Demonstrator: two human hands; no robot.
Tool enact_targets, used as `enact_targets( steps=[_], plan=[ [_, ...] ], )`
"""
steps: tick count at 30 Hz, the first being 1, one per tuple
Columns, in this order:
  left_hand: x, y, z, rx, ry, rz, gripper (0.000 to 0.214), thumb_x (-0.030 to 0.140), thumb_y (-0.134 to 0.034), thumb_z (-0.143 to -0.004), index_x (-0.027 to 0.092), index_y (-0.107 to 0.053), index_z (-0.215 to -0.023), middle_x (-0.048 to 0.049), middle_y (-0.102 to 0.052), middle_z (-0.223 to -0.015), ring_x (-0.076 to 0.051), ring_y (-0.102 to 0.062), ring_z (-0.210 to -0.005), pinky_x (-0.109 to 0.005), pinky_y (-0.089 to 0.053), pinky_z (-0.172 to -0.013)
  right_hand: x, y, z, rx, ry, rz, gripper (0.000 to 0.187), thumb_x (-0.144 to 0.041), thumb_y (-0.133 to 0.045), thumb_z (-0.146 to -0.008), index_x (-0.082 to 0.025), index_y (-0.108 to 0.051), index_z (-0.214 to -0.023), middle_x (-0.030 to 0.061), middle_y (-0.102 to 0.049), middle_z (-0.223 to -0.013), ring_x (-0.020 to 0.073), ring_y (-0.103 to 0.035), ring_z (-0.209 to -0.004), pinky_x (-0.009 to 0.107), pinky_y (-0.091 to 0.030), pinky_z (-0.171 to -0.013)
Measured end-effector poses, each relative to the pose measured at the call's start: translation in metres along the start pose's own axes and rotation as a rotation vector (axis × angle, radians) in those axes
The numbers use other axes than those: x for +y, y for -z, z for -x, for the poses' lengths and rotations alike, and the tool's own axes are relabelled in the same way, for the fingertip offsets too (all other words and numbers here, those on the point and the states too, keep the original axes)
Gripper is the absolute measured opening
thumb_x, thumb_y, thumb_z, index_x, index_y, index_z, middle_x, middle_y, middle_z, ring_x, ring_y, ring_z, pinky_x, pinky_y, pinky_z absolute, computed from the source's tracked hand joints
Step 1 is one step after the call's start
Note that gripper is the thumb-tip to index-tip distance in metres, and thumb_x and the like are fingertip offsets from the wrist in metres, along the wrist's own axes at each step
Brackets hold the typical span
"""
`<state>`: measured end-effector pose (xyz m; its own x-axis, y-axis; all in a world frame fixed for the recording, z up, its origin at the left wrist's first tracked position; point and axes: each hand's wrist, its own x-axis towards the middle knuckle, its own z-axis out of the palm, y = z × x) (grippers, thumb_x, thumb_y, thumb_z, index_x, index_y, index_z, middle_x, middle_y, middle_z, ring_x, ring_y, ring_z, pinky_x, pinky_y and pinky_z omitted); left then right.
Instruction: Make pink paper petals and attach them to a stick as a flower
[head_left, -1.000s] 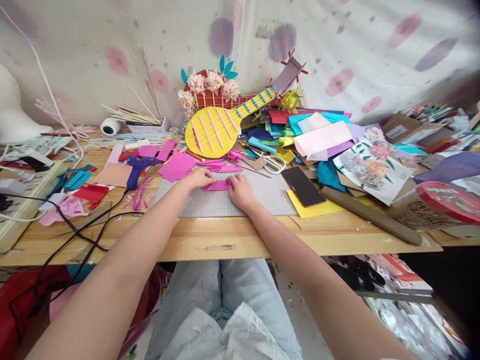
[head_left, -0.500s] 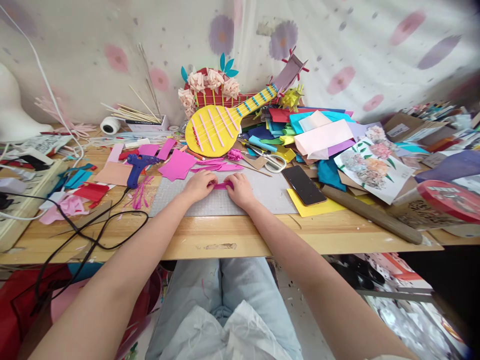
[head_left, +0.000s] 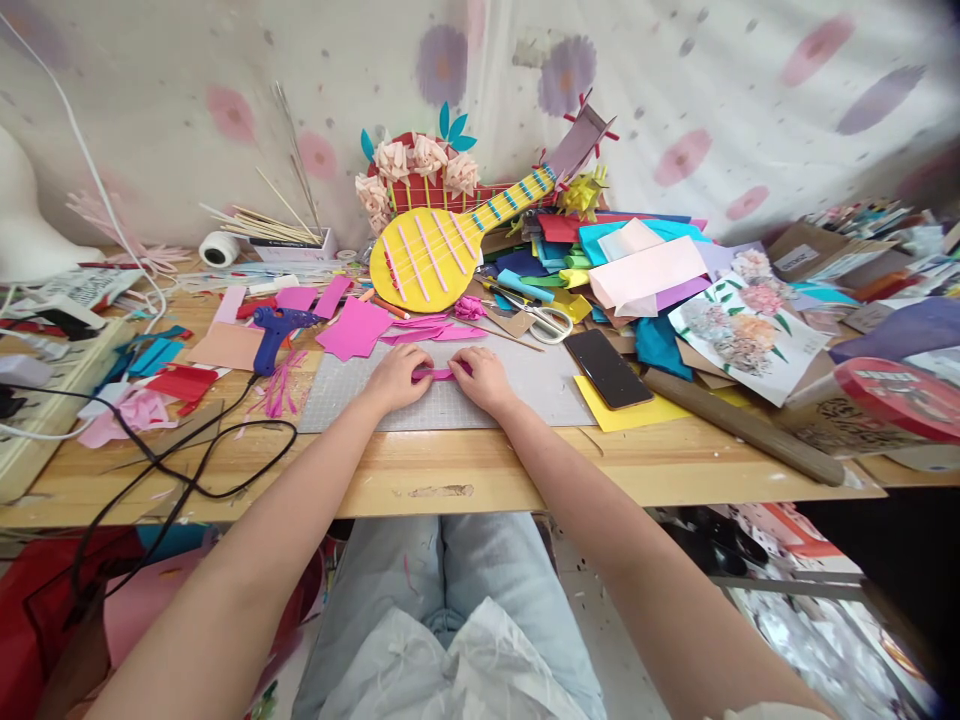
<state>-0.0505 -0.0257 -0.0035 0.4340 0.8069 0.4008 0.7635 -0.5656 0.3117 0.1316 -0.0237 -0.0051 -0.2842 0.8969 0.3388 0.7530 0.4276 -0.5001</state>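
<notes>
Between my two hands, low over the grey cutting mat (head_left: 345, 395), is a narrow magenta paper strip (head_left: 442, 375). My left hand (head_left: 401, 379) pinches its left end, and my right hand (head_left: 481, 378) pinches the right end; the fingertips are partly hidden. Just beyond them lie several magenta paper strips (head_left: 424, 329) and magenta paper pieces (head_left: 352, 328). A small crumpled magenta paper flower (head_left: 470, 308) sits close behind my right hand.
A blue glue gun (head_left: 276, 335) with a black cord lies left. Behind stands a yellow paper lute (head_left: 427, 262). Scissors (head_left: 551, 324), a phone (head_left: 607, 370), a wooden stick (head_left: 742, 425) and stacked coloured paper (head_left: 645, 270) fill the right side, beside a red-lidded tub (head_left: 877, 410).
My hands have shifted slightly, with the fingertips a little further apart. More of the strip shows between them, and it bows slightly. Other things have stayed in place.
</notes>
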Motion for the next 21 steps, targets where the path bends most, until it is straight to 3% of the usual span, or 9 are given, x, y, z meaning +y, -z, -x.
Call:
enact_targets(
  steps=[3,11,13,16,17,19,21],
  plan=[
    [0.001,0.000,0.001,0.021,0.040,0.026,0.021,0.021,-0.055,-0.069,0.017,-0.059,-0.090,-0.0062,-0.061,-0.090,-0.021,-0.054,-0.090,-0.035,-0.043,-0.082,0.003,-0.002,-0.001,-0.020,0.016,-0.009,0.013,-0.022,-0.052,-0.079,-0.020,-0.061,-0.088,0.0042,-0.064,-0.090,0.0193,-0.052,-0.088,0.034,-0.037,-0.082],
    [0.001,-0.002,0.003,0.074,0.143,0.232,0.034,0.010,-0.055,-0.060,0.019,-0.057,-0.092,-0.0002,-0.057,-0.076,-0.016,-0.053,-0.077,-0.032,-0.044,-0.076,0.002,0.000,0.000,-0.090,0.072,-0.151,0.027,-0.014,-0.052,-0.072,-0.020,-0.059,-0.097,0.0024,-0.061,-0.086,0.0181,-0.051,-0.086,0.035,-0.037,-0.084],
    [0.001,-0.002,0.001,0.221,0.220,0.370,0.035,0.009,-0.055,-0.058,0.019,-0.054,-0.092,-0.0006,-0.055,-0.081,-0.014,-0.053,-0.079,-0.029,-0.045,-0.075,0.002,0.000,-0.002,-0.100,0.049,-0.282,0.029,-0.012,-0.051,-0.070,-0.020,-0.057,-0.097,0.0005,-0.057,-0.080,0.0149,-0.050,-0.079,0.031,-0.039,-0.079],
    [0.007,-0.001,-0.007,0.583,0.450,0.665,0.027,0.012,-0.056,-0.063,0.019,-0.048,-0.088,-0.0012,-0.054,-0.088,-0.011,-0.054,-0.083,-0.026,-0.046,-0.078,0.002,0.002,-0.006,-0.078,-0.049,-0.576,0.027,-0.018,-0.052,-0.070,-0.020,-0.055,-0.097,-0.0026,-0.051,-0.073,0.0112,-0.047,-0.068,0.027,-0.040,-0.069],
    [0.012,-0.001,-0.010,0.646,0.505,0.780,0.025,0.016,-0.057,-0.066,0.019,-0.047,-0.088,-0.0010,-0.055,-0.089,-0.010,-0.055,-0.084,-0.026,-0.045,-0.081,0.002,0.003,-0.008,-0.068,-0.090,-0.685,0.029,-0.022,-0.054,-0.069,-0.020,-0.054,-0.098,-0.0032,-0.050,-0.073,0.0106,-0.047,-0.066,0.026,-0.040,-0.066],
    [0.023,-0.003,-0.015,0.628,0.573,1.017,0.025,0.026,-0.063,-0.066,0.018,-0.049,-0.086,-0.0013,-0.058,-0.089,-0.011,-0.057,-0.084,-0.027,-0.047,-0.082,0.003,0.005,-0.009,-0.067,-0.167,-0.887,0.034,-0.029,-0.060,-0.066,-0.021,-0.052,-0.099,-0.0036,-0.049,-0.074,0.0100,-0.047,-0.065,0.025,-0.040,-0.063],
    [0.036,-0.007,-0.018,0.448,0.640,1.265,0.029,0.036,-0.065,-0.066,0.017,-0.054,-0.084,-0.0029,-0.062,-0.086,-0.014,-0.061,-0.082,-0.031,-0.049,-0.078,0.003,0.006,-0.009,-0.100,-0.236,-1.028,0.041,-0.032,-0.065,-0.061,-0.022,-0.051,-0.099,-0.0040,-0.050,-0.073,0.0094,-0.048,-0.064,0.024,-0.040,-0.061]
  ],
)
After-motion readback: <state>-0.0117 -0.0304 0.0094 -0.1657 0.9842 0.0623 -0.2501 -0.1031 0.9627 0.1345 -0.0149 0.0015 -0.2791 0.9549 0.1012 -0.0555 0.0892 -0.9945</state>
